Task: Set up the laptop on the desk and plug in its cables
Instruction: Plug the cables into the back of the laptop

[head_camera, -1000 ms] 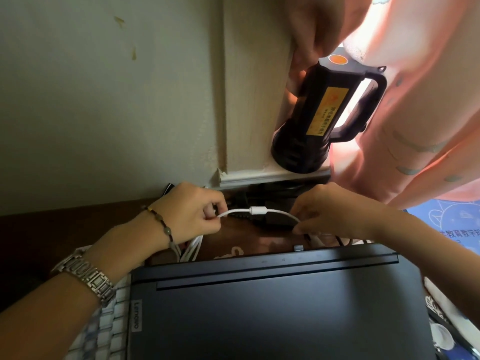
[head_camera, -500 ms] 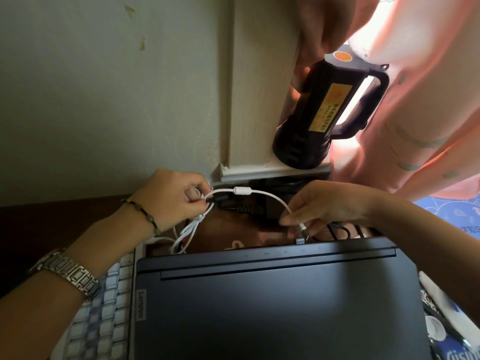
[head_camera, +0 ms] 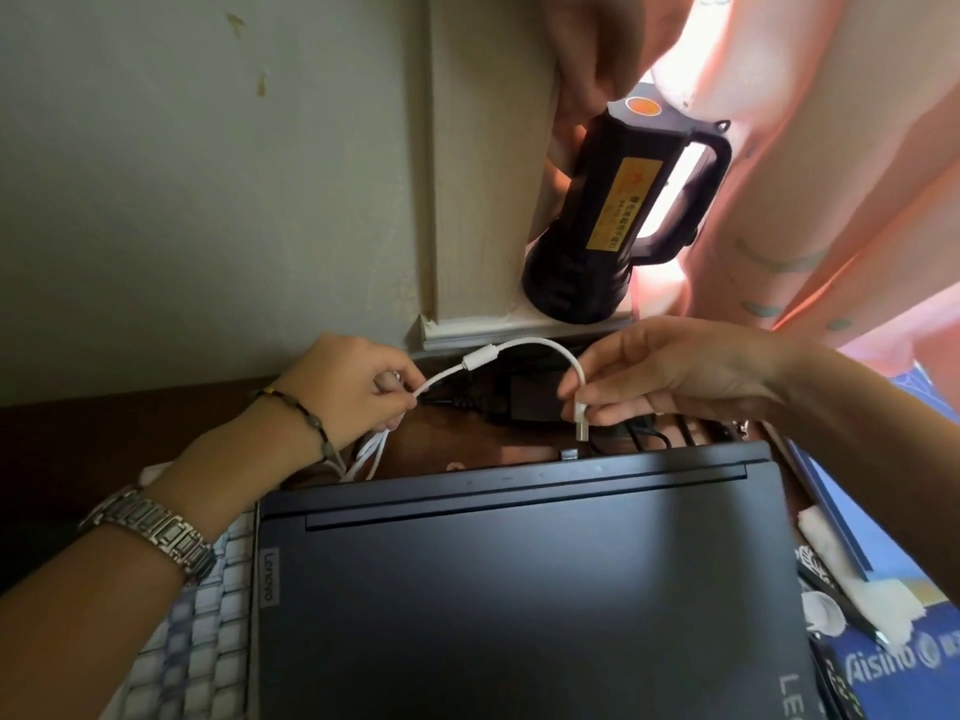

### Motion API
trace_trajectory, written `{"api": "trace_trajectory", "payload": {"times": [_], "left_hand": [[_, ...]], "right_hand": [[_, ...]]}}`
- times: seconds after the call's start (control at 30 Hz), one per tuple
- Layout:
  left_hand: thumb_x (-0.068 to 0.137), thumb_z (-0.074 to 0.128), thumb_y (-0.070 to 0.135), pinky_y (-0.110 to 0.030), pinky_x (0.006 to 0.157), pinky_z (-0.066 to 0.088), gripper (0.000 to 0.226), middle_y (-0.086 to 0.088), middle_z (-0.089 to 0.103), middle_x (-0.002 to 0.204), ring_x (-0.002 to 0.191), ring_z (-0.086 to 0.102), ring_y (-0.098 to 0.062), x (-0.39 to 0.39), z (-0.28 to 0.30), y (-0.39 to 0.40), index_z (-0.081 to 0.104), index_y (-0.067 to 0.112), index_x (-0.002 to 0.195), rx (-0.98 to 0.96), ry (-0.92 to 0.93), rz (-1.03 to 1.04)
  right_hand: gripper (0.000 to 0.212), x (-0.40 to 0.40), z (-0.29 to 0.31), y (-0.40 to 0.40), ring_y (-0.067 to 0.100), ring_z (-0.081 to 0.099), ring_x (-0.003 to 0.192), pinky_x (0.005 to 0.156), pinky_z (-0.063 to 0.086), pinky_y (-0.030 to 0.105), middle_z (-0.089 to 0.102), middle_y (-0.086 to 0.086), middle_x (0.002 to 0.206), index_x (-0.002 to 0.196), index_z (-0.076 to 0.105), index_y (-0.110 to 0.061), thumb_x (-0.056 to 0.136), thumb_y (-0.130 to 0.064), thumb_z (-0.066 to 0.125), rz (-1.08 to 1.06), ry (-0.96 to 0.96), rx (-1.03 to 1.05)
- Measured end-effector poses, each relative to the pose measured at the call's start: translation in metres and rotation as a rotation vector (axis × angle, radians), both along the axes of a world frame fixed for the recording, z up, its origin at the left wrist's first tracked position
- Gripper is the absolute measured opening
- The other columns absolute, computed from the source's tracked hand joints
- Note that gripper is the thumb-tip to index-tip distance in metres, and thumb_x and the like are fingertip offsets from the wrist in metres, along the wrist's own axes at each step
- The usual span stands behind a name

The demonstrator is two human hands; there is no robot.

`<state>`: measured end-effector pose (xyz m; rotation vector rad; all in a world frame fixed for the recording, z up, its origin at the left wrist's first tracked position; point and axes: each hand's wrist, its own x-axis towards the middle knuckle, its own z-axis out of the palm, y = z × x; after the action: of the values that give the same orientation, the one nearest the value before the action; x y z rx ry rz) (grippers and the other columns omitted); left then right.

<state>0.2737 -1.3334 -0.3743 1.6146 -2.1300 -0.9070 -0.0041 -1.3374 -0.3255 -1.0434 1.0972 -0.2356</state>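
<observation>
A dark laptop (head_camera: 519, 589) lies shut on the brown desk (head_camera: 104, 433), its back edge facing the wall. A white cable (head_camera: 524, 346) arches between my hands behind it. My left hand (head_camera: 353, 387) grips the cable's left part, with slack loops hanging below. My right hand (head_camera: 665, 376) pinches the cable's end; its silver USB plug (head_camera: 582, 426) points down, just above a small plug (head_camera: 569, 453) sticking out of the laptop's back edge. The two are apart.
A black power brick and dark cables (head_camera: 524, 397) lie behind the laptop. A black flashlight (head_camera: 613, 215) stands on the window ledge, touched by another person's hand (head_camera: 597, 49). A white keyboard (head_camera: 197, 641) lies left; a blue box (head_camera: 893, 667) and pen lie right.
My right hand has lifted the cable's end off the laptop's back edge, so the USB plug now hangs free above it. My left hand still holds the cable, which arches higher.
</observation>
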Motion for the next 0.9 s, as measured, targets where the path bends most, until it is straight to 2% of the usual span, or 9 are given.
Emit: {"api": "trace_trajectory", "payload": {"times": [0.1,0.17,0.27,0.33,0.4,0.5,0.6,0.73,0.9], "left_hand": [[0.078,0.067,0.011,-0.019,0.062,0.057,0.012,-0.001,0.073,0.069,0.058,0.068,-0.009,-0.013,0.003,0.002,0.072,0.017,0.088,0.005,-0.033,-0.009],[0.079,0.066,0.017,-0.019,0.065,0.055,0.012,0.006,0.071,0.071,0.06,0.067,-0.005,-0.025,0.008,0.007,0.07,0.021,0.089,-0.003,-0.022,-0.011],[0.078,0.065,0.03,-0.017,0.062,0.056,0.012,0.009,0.07,0.073,0.063,0.067,-0.001,-0.043,0.017,0.02,0.07,0.025,0.088,0.032,0.07,-0.047],[0.074,0.065,0.038,-0.018,0.067,0.055,0.018,0.009,0.071,0.079,0.07,0.067,-0.001,-0.054,0.023,0.029,0.071,0.029,0.089,0.065,0.1,-0.102],[0.072,0.065,0.043,-0.01,0.069,0.052,0.024,0.012,0.07,0.087,0.077,0.064,0.003,-0.064,0.026,0.037,0.069,0.033,0.093,0.102,0.098,-0.165],[0.071,0.069,0.041,0.001,0.072,0.044,0.034,0.014,0.069,0.098,0.086,0.062,0.008,-0.073,0.025,0.043,0.064,0.034,0.104,0.132,0.084,-0.234],[0.069,0.072,0.039,-0.003,0.075,0.045,0.045,0.015,0.067,0.105,0.093,0.062,0.004,-0.077,0.021,0.046,0.059,0.037,0.112,0.126,0.073,-0.26],[0.07,0.071,0.039,0.001,0.072,0.043,0.043,0.016,0.067,0.104,0.092,0.061,0.005,-0.076,0.017,0.047,0.059,0.041,0.111,0.129,0.088,-0.267],[0.073,0.068,0.038,-0.003,0.073,0.045,0.04,0.018,0.066,0.103,0.093,0.06,0.007,-0.076,0.015,0.048,0.058,0.043,0.111,0.139,0.102,-0.266]], "right_hand": [[0.016,-0.005,0.003,0.008,0.003,0.062,0.057,0.051,0.047,0.01,0.069,-0.002,0.065,0.086,0.073,-0.008,0.07,-0.01,0.071,0.028,0.099,-0.153],[0.013,-0.009,0.001,0.011,0.002,0.059,0.052,0.048,0.045,0.01,0.067,-0.004,0.059,0.083,0.075,-0.011,0.071,-0.016,0.074,0.026,0.17,-0.245],[0.013,-0.017,-0.009,0.012,0.006,0.066,0.062,0.056,0.051,0.012,0.073,0.0,0.067,0.084,0.076,-0.011,0.072,-0.015,0.075,-0.044,0.175,-0.26],[0.01,-0.021,-0.015,0.013,0.011,0.07,0.07,0.061,0.054,0.014,0.076,0.003,0.074,0.083,0.076,-0.013,0.073,-0.015,0.075,-0.054,0.177,-0.251],[0.008,-0.023,-0.021,0.013,0.012,0.071,0.071,0.062,0.055,0.015,0.076,0.004,0.075,0.081,0.076,-0.014,0.073,-0.014,0.075,-0.062,0.163,-0.254],[0.01,-0.022,-0.028,0.013,0.014,0.072,0.071,0.062,0.056,0.017,0.076,0.008,0.077,0.081,0.076,-0.013,0.071,-0.014,0.076,-0.079,0.109,-0.259],[0.009,-0.021,-0.032,0.014,0.017,0.073,0.074,0.065,0.057,0.019,0.076,0.009,0.079,0.08,0.076,-0.014,0.071,-0.016,0.076,-0.041,0.057,-0.241],[0.021,-0.023,-0.03,0.009,0.021,0.073,0.077,0.067,0.057,0.021,0.076,0.013,0.082,0.086,0.073,-0.005,0.069,-0.017,0.075,0.009,0.033,-0.193],[0.012,-0.019,-0.024,0.004,0.02,0.073,0.079,0.071,0.058,0.023,0.076,0.01,0.082,0.086,0.074,-0.011,0.074,-0.013,0.073,0.123,0.068,-0.171]]}}
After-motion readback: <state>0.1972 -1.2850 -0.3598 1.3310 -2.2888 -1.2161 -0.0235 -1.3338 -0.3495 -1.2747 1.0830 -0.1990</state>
